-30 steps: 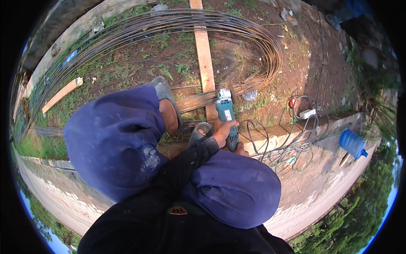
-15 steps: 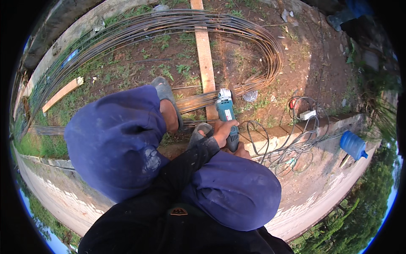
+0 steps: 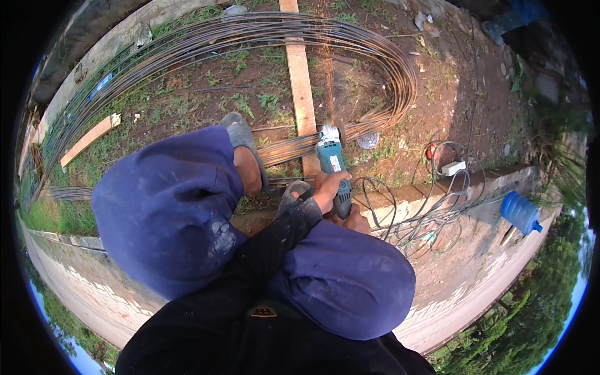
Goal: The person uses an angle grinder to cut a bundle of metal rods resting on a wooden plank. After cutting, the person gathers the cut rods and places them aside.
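Observation:
My left hand (image 3: 326,187) is closed round the body of a teal angle grinder (image 3: 331,159) with a silver head. My right hand (image 3: 350,222) grips its rear end, partly hidden by my right knee. The grinder's disc (image 3: 340,137) is at a bundle of rusty steel rods (image 3: 287,151) bent into a long loop, and orange sparks (image 3: 327,81) fly up from it. The rods rest across a wooden plank (image 3: 294,75). My sandalled feet are beside the rods, the left foot (image 3: 245,159) farther forward than the right.
Tangled cables (image 3: 412,219) and a white power strip (image 3: 453,167) lie to the right along a concrete edge (image 3: 512,174). A blue water jug (image 3: 519,211) lies beyond them. A short board (image 3: 87,140) lies at left. Someone's blue-clad leg (image 3: 515,15) shows at top right.
The grinder and both hands have shifted slightly upward in the picture. A stream of sparks has appeared and grown longer, reaching toward the top edge.

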A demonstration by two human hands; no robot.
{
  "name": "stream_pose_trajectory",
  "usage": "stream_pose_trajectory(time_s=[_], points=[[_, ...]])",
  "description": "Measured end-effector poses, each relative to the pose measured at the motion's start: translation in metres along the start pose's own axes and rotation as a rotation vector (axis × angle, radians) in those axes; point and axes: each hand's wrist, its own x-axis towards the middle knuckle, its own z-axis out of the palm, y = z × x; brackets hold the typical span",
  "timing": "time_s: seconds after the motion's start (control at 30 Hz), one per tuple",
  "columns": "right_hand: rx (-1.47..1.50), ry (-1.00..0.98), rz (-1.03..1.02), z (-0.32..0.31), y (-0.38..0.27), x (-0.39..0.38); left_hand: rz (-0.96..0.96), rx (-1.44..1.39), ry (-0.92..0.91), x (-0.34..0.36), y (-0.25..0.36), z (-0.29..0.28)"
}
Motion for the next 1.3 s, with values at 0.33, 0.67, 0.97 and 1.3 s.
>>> stream_pose_trajectory(time_s=[0.33, 0.67, 0.97, 1.3], points=[[-0.015, -0.021, 0.001, -0.006, -0.005, 0.004, 0.006, 0.004, 0.013, -0.001, 0.007, 0.003], [-0.049, 0.050, -0.061, -0.001, -0.006, 0.013, 0.049, -0.011, -0.003, 0.017, 0.002, 0.001], [-0.036, 0.025, -0.036, 0.002, 0.000, 0.012, 0.039, 0.008, 0.023, 0.018, -0.004, 0.003], [0.015, -0.096, 0.069, 0.000, -0.006, 0.005, 0.029, 0.017, -0.015, 0.017, -0.008, -0.005]])
